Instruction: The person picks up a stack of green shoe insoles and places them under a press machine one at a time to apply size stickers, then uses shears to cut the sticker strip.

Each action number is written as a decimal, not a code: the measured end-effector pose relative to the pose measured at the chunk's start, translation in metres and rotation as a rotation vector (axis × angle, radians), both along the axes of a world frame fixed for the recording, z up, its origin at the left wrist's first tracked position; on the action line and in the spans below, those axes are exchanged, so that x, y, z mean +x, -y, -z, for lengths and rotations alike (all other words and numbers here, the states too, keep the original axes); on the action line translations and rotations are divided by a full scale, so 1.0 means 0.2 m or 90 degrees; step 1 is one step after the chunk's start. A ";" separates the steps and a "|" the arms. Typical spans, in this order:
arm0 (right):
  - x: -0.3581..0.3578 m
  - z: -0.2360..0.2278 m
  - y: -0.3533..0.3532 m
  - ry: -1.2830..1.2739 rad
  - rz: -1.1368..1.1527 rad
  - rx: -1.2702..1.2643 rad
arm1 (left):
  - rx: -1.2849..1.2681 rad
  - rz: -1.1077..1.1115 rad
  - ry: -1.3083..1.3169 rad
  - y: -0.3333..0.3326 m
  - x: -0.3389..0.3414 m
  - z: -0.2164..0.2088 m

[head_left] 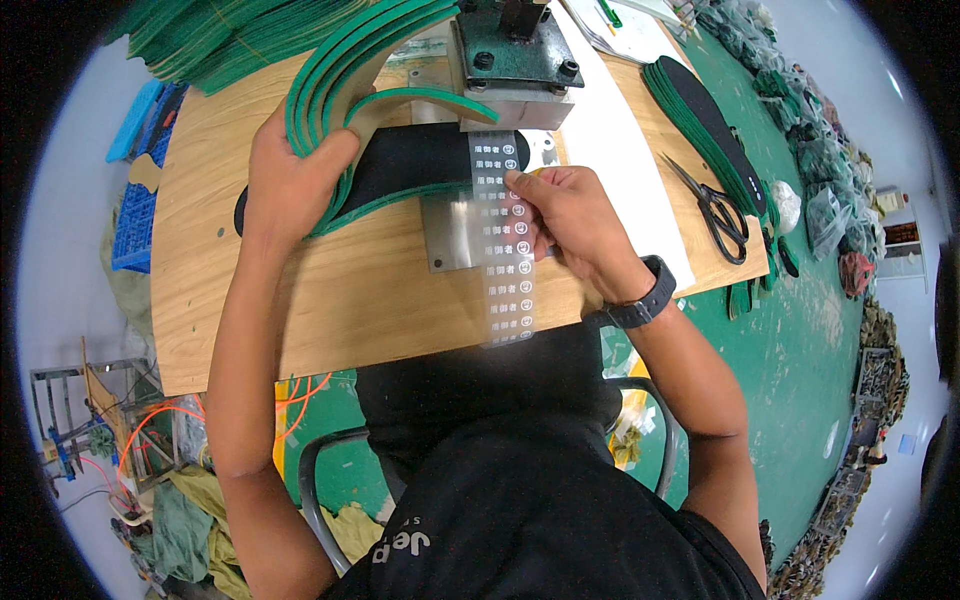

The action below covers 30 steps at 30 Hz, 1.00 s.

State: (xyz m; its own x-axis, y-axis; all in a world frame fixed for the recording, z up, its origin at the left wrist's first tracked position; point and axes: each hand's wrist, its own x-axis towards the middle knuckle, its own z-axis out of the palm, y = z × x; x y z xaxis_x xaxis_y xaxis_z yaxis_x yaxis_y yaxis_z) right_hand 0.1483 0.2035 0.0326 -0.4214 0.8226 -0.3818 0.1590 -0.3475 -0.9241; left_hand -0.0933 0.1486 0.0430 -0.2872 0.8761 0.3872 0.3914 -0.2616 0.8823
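Note:
My left hand point(285, 185) is wrapped round a bent bundle of green-edged insoles point(318, 85) at the table's left side. Below and beside it, a black insole point(405, 155) lies with its right end by the press. Pinched between the thumb and fingers of my right hand point(580, 215) is a clear strip of transfer labels point(508, 270) with white print. The strip crosses the insole's right part and hangs toward the table's near edge. Behind it stands the press head point(515, 100), a metal block above a steel plate point(455, 240). The far end of the strip is hidden beneath the block.
Black-handled scissors point(728, 222) and a stack of black insoles with green edges point(700, 125) sit on the table's right. A large insole pile point(210, 40) fills the far left. A blue crate point(133, 230) stands beyond the left edge; bagged goods point(825, 180) line the green floor.

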 end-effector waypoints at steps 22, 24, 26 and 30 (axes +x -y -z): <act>0.09 0.07 0.05 -0.104 0.077 0.047 | -0.119 0.026 -0.450 0.00 0.09 -0.01; 0.12 0.07 0.06 -0.104 0.130 0.051 | -0.173 0.017 -0.353 0.01 0.11 -0.06; 0.11 0.05 0.06 -0.122 0.124 0.017 | -0.166 0.012 -0.250 0.01 0.09 -0.08; 0.03 0.02 0.01 -0.015 -0.027 0.019 | -0.057 0.013 -0.065 -0.02 0.01 -0.02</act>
State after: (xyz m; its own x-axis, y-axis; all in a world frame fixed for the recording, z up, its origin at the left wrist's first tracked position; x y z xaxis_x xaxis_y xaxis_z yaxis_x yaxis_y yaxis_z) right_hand 0.1541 0.2023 0.0287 -0.4647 0.8147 -0.3469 0.1517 -0.3127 -0.9377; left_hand -0.0910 0.1521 0.0480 -0.2326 0.9135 0.3338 0.4760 -0.1924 0.8581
